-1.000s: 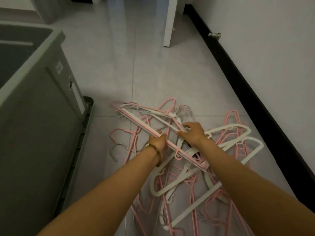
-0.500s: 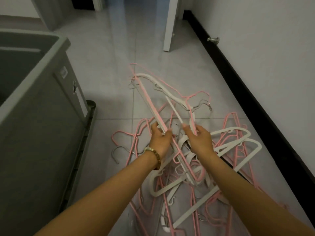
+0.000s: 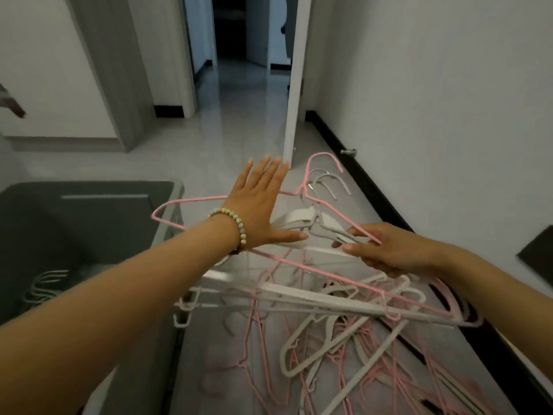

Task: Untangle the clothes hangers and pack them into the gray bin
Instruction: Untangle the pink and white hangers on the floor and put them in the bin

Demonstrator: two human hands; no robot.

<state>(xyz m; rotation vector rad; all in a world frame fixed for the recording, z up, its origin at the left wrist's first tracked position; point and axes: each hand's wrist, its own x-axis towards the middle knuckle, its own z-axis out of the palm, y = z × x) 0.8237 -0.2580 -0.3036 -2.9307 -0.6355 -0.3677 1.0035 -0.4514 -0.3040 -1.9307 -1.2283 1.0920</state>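
Since the earlier frame both hands have come up off the floor pile, lifting a tangled clump of hangers level with the gray bin (image 3: 177, 190).

A pink wire hanger (image 3: 191, 202) hangs in the air with several white plastic hangers (image 3: 299, 217) caught in it, their hooks pointing up and away. The right hand (image 3: 386, 250) holds the clump, its grip narrow, fingers and thumb pinched on the pink wire and a white arm. The left hand (image 3: 257, 205), wearing a beaded bracelet (image 3: 239, 224), has a wide grip and holds nothing: its fingers are straight and spread in front of the pink hanger. More pink and white hangers (image 3: 344, 354) lie heaped on the tiled floor (image 3: 245, 130) below. A few white hangers (image 3: 45, 284) already sit inside the bin, at the left. Beyond stands a white door (image 3: 294, 85).
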